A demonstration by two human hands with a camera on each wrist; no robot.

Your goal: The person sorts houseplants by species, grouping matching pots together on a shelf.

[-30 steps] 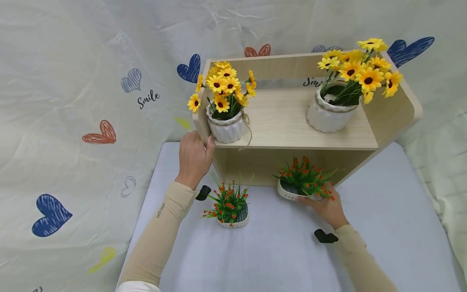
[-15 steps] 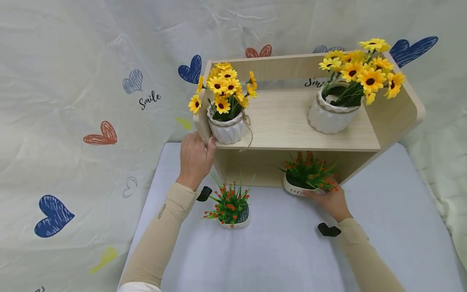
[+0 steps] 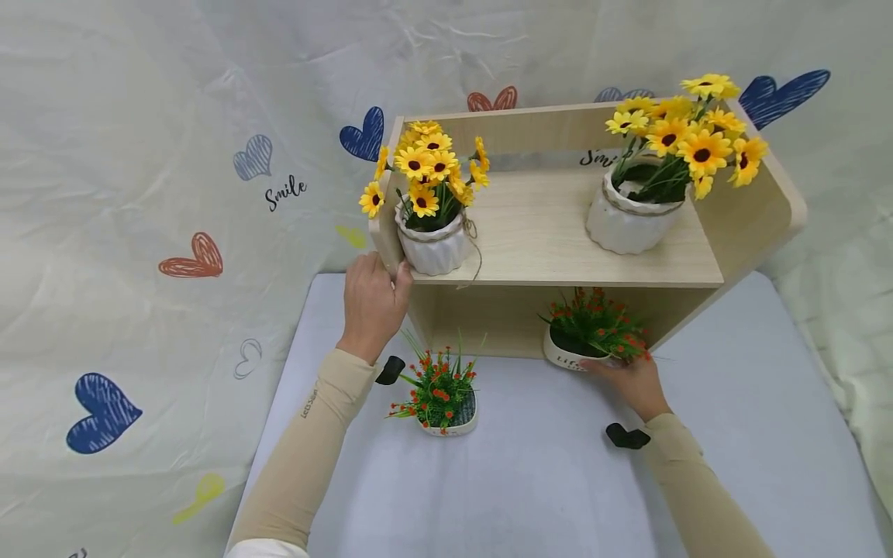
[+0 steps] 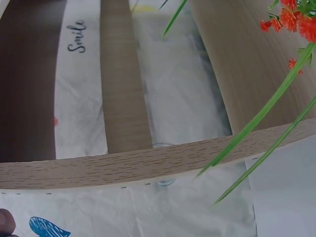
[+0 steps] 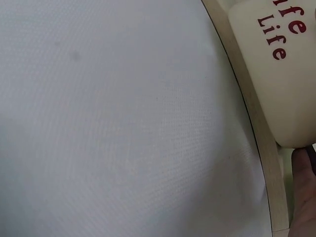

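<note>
My left hand [image 3: 372, 302] grips the front edge of the left side panel of a light wooden shelf [image 3: 565, 267]; in the left wrist view only a fingertip [image 4: 6, 222] shows. My right hand [image 3: 633, 387] holds a white oval pot [image 3: 563, 355] of red flowers and green grass by its right end, at the front right of the lower compartment. Up close, the right wrist view has the pot's "Life" lettering and a finger or thumb at its end, over the shelf's bottom board [image 5: 247, 94]. The other fingers are hidden behind the plant.
A matching red-flowered pot [image 3: 453, 422] stands on the white table [image 3: 544, 480], in front of the shelf's left half. Up on the top board are two white pots of yellow sunflowers, one at the left [image 3: 434, 246], one at the right [image 3: 631, 221]. A heart-printed cloth [image 3: 174, 139] hangs behind.
The right hand has brought the red-flowered pot a little back and to the right, into the front of the lower compartment. My left hand keeps its place on the side panel.
</note>
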